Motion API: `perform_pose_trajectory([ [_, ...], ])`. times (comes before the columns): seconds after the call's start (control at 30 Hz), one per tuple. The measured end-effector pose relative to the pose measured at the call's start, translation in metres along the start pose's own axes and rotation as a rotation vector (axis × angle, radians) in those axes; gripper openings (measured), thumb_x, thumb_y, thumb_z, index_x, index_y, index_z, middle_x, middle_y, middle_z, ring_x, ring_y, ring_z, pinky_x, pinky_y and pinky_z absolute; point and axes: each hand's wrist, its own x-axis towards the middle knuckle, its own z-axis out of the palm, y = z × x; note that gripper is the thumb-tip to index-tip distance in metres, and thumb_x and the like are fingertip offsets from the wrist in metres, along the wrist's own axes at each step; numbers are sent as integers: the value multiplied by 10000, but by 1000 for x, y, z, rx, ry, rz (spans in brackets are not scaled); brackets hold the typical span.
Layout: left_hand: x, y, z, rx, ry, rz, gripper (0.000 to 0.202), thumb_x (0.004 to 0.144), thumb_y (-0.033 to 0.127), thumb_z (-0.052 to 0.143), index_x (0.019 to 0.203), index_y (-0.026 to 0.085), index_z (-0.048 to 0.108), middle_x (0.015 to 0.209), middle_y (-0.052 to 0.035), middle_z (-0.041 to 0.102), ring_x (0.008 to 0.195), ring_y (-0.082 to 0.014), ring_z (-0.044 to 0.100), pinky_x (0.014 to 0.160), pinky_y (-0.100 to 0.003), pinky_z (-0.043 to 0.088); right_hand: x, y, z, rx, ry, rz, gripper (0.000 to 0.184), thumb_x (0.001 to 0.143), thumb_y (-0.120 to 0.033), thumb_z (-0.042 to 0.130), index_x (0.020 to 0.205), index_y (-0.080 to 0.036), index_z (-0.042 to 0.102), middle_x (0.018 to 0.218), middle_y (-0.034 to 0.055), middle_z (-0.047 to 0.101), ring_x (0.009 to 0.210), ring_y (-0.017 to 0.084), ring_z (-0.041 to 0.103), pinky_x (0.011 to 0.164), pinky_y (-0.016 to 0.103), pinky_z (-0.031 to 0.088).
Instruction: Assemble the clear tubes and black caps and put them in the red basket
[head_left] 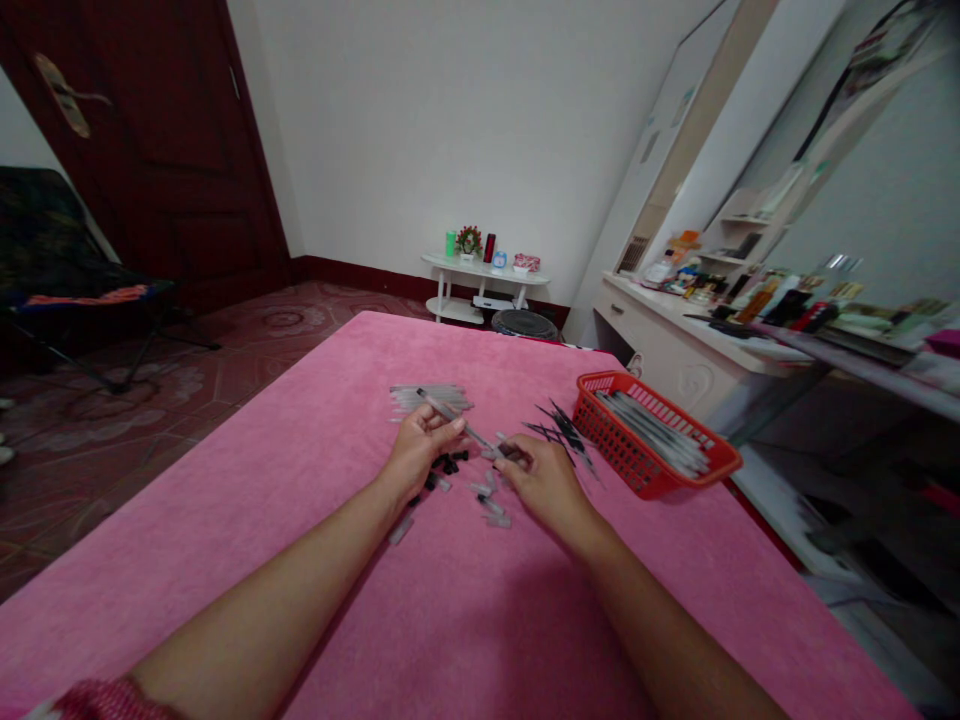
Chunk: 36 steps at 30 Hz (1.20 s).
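My left hand [417,447] is closed round a slim translucent pen [466,424], which slants down to the right. At its lower end the fingers of my right hand [546,482] pinch; whether they also hold a small clear cap I cannot tell. Beyond my left hand lies a row of translucent pen barrels [427,396]. Small black plugs [452,463] are scattered beside that hand. Between my hands rest several clear pen caps [493,508]. Dark thin refills [561,428] lie in a loose heap beyond my right hand.
A red plastic basket [622,456] holding several pen barrels [660,434] stands at the right of the pink-covered table [315,420]. Farther right is a dresser [675,340] crowded with bottles. A small white stand [480,268] is against the wall, and a folding chair [82,250] is at left.
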Motion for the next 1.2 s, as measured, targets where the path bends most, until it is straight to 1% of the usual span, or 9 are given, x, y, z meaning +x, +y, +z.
perform_pose_trajectory([
  [0.33,0,-3,-1,48,10,-20,389,578,301,812,846,126,591,726,-6,633,632,-134,638,622,-266,567,-2,-4,-2,-196,5,-36,86,754,-195,572,780,-187,653,704,15,640,620,130,536,577,226,332],
  [0.5,2,-4,-3,39,21,-22,379,581,310,809,832,128,592,704,-2,636,625,-144,647,629,-285,574,-1,-4,-5,-233,81,-44,78,729,-206,591,762,-179,657,741,32,626,665,140,540,601,235,361],
  [0.63,7,-6,-7,-13,71,-8,387,554,301,822,818,125,600,708,1,642,620,-135,637,656,-319,582,2,3,-3,22,157,42,315,762,-204,518,1058,-170,619,750,26,630,628,133,567,581,232,415],
  [0.7,8,-8,-9,-23,84,-10,387,544,296,827,808,123,603,706,4,642,624,-131,634,665,-320,581,3,5,-1,217,172,100,377,760,-221,497,1124,-168,580,821,38,640,607,129,586,560,235,445],
  [0.77,8,-9,-9,-16,81,-13,380,551,299,824,804,123,603,713,3,645,636,-133,638,674,-321,580,5,5,0,406,166,167,312,731,-253,528,1021,-159,594,846,48,638,586,133,601,537,244,467],
  [0.83,8,-9,-9,-5,76,-15,372,559,298,821,801,121,600,722,1,647,645,-135,641,679,-320,580,6,3,0,534,166,217,225,700,-284,576,886,-157,583,771,34,625,554,135,594,503,240,465],
  [0.93,7,-9,-8,5,74,-18,365,566,298,817,799,121,599,732,0,651,648,-132,643,679,-307,579,6,1,-1,552,207,214,180,693,-316,615,762,-156,573,623,1,575,501,113,537,449,211,418],
  [1.07,8,-9,-8,4,78,-17,371,563,306,818,799,125,596,708,7,644,628,-126,639,672,-301,578,5,1,-1,627,229,230,187,694,-333,622,732,-157,573,532,-28,541,430,89,476,409,199,382],
  [1.2,8,-9,-8,-2,75,-14,379,551,304,823,792,123,593,710,1,645,628,-133,642,678,-317,579,3,1,1,805,164,310,206,668,-319,641,758,-152,561,620,11,625,464,104,555,422,200,436],
])
